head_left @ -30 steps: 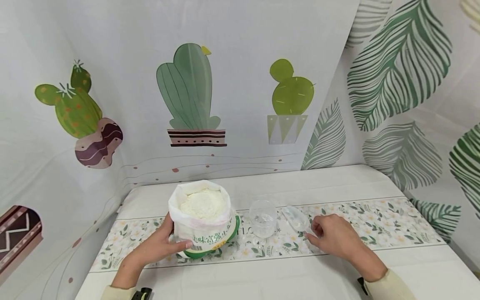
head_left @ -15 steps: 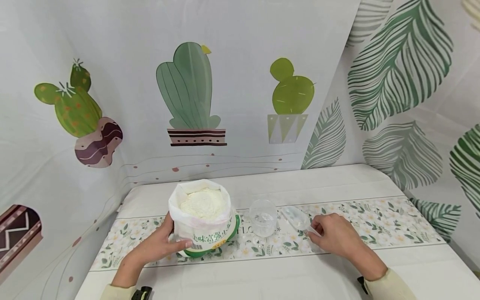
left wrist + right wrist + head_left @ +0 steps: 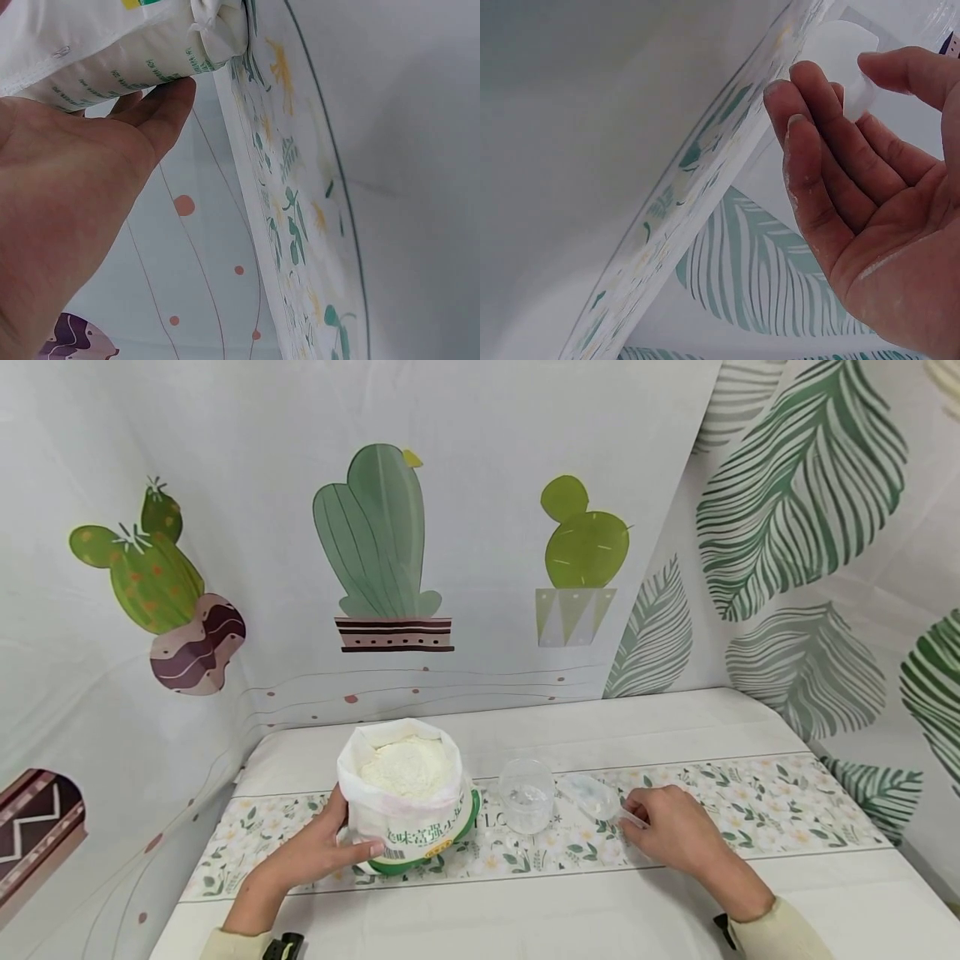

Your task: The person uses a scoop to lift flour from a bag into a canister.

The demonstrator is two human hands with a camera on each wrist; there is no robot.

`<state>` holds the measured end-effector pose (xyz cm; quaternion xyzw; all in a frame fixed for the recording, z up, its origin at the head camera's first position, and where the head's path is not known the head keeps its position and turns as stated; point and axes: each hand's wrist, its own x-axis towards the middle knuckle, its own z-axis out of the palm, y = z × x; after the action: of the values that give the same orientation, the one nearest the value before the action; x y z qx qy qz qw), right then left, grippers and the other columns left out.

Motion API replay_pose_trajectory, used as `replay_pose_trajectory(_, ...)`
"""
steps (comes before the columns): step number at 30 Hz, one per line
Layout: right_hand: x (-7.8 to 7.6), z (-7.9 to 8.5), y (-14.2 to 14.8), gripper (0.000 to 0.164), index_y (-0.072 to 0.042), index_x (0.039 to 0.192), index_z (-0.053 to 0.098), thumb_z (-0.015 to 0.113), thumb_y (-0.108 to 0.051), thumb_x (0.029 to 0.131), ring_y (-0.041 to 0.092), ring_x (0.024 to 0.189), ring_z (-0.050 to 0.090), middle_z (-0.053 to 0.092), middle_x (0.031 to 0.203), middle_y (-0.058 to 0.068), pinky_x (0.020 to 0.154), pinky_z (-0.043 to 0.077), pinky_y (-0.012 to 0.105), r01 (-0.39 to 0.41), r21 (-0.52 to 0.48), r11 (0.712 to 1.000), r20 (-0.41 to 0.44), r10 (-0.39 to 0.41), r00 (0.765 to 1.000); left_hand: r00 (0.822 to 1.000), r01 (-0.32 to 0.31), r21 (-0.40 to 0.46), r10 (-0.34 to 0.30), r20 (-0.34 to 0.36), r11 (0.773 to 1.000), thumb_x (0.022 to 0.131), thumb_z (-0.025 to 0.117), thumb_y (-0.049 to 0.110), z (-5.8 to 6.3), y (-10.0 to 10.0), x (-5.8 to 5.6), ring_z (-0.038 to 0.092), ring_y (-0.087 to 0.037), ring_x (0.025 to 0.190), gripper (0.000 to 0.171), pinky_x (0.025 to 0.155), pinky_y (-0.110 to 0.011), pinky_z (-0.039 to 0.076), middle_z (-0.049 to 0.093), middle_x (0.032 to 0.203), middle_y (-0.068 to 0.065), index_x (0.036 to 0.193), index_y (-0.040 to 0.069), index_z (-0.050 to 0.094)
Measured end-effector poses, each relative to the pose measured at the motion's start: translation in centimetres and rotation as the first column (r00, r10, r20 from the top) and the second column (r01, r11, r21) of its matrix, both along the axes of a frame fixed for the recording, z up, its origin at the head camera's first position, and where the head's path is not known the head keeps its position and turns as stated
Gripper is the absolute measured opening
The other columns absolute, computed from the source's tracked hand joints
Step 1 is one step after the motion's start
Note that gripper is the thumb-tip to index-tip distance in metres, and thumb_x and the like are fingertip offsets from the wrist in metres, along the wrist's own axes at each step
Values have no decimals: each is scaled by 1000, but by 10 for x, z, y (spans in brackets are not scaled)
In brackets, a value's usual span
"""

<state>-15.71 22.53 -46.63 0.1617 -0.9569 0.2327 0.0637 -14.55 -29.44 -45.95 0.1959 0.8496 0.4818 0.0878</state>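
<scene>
White-and-green, an open bag (image 3: pixel 408 828) of pale powder (image 3: pixel 408 768) is sitting on the floral-banded white table (image 3: pixel 555 910), the left hand (image 3: pixel 322 846) grasping its side, the right hand (image 3: pixel 672 829) pinching a clear plastic scoop (image 3: pixel 591 796).

Flour bag (image 3: pixel 420 822): white, green-lettered, green band at base; mouth open and upward, pale flour (image 3: pixel 408 768) exposed. Clear plastic scoop (image 3: pixel 598 799): right of the bag, bowl directed far left, handle near right.
</scene>
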Motion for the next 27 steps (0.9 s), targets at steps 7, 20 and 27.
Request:
replay_pose_trajectory(7,0,4,0,6,-13,89,78,84,-11,88,1,53,47,63,67,-13,54,42,26,16,-3,1000,-18,-16,1000,1000,-4,9,4,15,1000,93,85,27,-2,-2,-1,5,-47,157,121,113,-81,16,3,175,-20,169,39,-10)
replay_pose_trajectory(20,2,16,9,8,-8,96,81,83,-8,88,7,66,64,76,81,-1,63,55,37,26,-1,1000,-84,-26,996,999,-14,15,13,42,1000,92,86,28,1,-1,0,0,-44,159,125,114,-81,14,0,176,-18,168,39,-13)
replay_pose_trajectory(27,2,25,12,6,-8,98,81,80,-7,92,5,68,63,75,81,-4,64,54,35,27,-15,1000,-119,-28,993,999,-8,22,7,48,1000,94,84,28,1,0,-1,-2,-43,159,123,115,-80,13,-5,176,-17,168,41,-14)
